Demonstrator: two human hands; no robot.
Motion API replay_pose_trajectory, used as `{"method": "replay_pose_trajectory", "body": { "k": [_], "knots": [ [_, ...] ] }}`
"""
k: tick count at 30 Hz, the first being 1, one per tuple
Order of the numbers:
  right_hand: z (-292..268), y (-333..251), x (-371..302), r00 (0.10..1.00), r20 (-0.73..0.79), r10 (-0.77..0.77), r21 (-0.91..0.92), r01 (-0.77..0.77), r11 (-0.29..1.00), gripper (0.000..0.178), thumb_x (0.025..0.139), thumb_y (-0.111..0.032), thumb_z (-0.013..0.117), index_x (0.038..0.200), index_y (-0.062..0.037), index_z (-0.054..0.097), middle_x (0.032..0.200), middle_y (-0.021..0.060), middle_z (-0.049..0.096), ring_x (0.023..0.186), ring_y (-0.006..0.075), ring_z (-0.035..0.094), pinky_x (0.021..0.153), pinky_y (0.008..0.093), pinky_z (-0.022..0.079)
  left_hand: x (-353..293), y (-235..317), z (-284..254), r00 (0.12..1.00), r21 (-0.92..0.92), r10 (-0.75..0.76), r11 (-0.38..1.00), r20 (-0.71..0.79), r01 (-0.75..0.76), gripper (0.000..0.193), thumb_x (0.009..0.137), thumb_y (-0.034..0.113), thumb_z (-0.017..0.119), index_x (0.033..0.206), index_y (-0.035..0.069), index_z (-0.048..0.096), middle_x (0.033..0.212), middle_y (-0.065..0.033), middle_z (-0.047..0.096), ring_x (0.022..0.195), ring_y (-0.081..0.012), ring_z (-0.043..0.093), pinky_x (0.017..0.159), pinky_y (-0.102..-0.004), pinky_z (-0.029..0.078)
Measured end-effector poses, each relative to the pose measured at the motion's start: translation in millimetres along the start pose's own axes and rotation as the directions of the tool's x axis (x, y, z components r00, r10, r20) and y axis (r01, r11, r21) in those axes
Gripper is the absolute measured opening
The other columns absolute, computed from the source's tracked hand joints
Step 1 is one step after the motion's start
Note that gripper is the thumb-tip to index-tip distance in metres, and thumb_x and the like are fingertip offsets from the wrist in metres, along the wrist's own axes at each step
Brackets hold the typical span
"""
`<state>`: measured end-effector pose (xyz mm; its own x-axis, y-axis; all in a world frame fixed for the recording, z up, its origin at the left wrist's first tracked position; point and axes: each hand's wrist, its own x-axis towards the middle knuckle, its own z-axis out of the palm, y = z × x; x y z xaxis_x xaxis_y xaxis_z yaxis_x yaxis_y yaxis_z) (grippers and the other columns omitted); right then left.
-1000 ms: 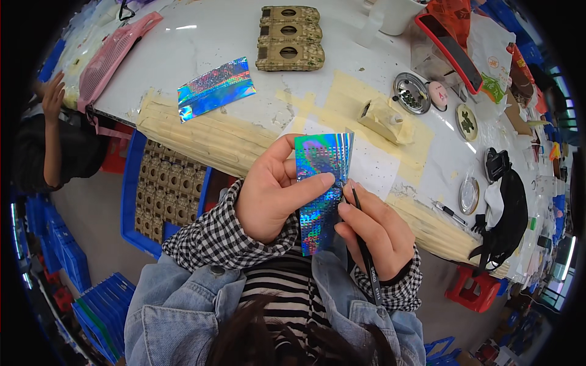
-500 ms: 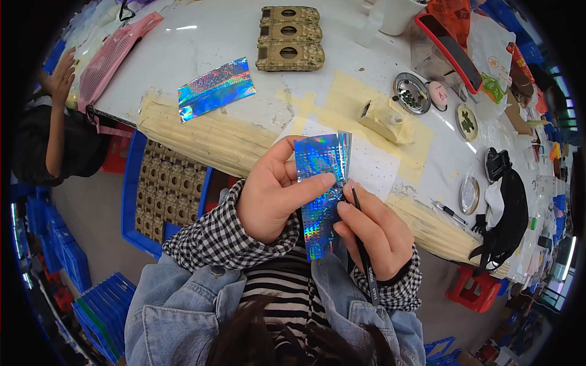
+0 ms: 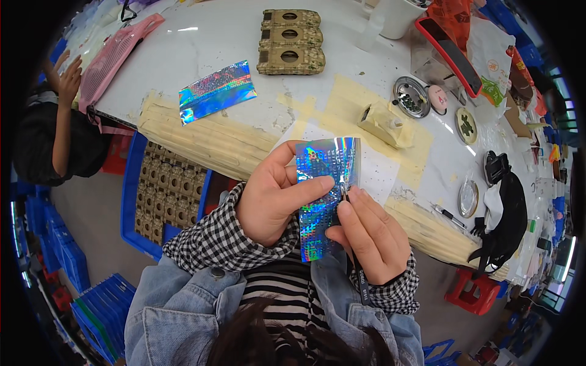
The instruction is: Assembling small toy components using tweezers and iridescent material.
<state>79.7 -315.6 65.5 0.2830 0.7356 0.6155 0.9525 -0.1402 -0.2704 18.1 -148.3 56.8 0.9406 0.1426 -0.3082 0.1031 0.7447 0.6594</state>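
Note:
My left hand point(image 3: 264, 210) is closed on a shiny blue holographic sticker sheet point(image 3: 318, 229), its thumb pressed on the front. The sheet stands roughly lengthwise before my chest, its right edge bent. My right hand point(image 3: 377, 241) is closed around black tweezers point(image 3: 362, 287), whose tip meets the sheet near its right edge. Whether the tip grips a sticker is too small to tell. Beyond my hands, a second holographic sheet point(image 3: 218, 91) lies on the table, and three joined-looking camouflage-patterned toy tank hulls point(image 3: 290, 35) with round holes stand farther back.
A blue tray point(image 3: 129, 204) below the table's left edge holds several similar hulls. To the right are a tape-covered block point(image 3: 386, 125), a metal dish point(image 3: 425, 110) of small dark pieces, a red-cased phone point(image 3: 448, 55) and a black bag point(image 3: 510, 213). Another person's hand point(image 3: 70, 79) shows far left.
The sheet has turned to face me more, so its right edge looks wider. My right hand has shifted slightly left, with the tweezers more upright and still at the sheet.

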Motion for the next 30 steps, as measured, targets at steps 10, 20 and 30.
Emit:
{"method": "replay_pose_trajectory", "body": {
  "k": [10, 20, 30],
  "knots": [
    [-0.4, 1.6, -2.9, 1.0, 0.011, -0.026, 0.02, 0.026, 0.999, 0.032, 0.075, -0.014, 0.073, 0.101, 0.0025, 0.066, 0.097, 0.0154, 0.059, 0.092, 0.0306, 0.064, 0.077, 0.0371, 0.057, -0.2, 0.5, -0.4, 1.0, -0.018, -0.013, 1.0, 0.005, 0.013, 0.037, 0.085, -0.003, 0.058, 0.118, -0.001, 0.04, 0.102, -0.0116, 0.063, 0.089, -0.0142, 0.063, 0.077, -0.0266, 0.053],
    [-0.1, 2.6, -3.3, 0.999, 0.019, -0.03, 0.031, 0.029, 0.999, 0.032, 0.075, -0.014, 0.073, 0.101, 0.003, 0.066, 0.097, 0.0154, 0.059, 0.092, 0.0307, 0.064, 0.077, 0.0364, 0.057, -0.1, 1.2, -0.5, 1.0, -0.024, -0.022, 0.999, 0.02, 0.022, 0.037, 0.086, -0.003, 0.057, 0.118, -0.001, 0.04, 0.1, -0.0111, 0.063, 0.09, -0.0142, 0.063, 0.077, -0.0267, 0.052],
    [-0.1, 3.1, -3.3, 1.0, 0.018, -0.025, 0.074, 0.023, 0.997, 0.03, 0.076, -0.013, 0.072, 0.101, 0.0048, 0.065, 0.098, 0.0162, 0.058, 0.092, 0.0312, 0.064, 0.078, 0.0361, 0.057, -0.7, -0.4, -1.3, 1.0, -0.016, -0.012, 1.0, 0.01, 0.013, 0.037, 0.085, -0.003, 0.058, 0.118, -0.001, 0.04, 0.1, -0.0098, 0.063, 0.09, -0.0134, 0.062, 0.078, -0.0259, 0.051]
  ]
}}
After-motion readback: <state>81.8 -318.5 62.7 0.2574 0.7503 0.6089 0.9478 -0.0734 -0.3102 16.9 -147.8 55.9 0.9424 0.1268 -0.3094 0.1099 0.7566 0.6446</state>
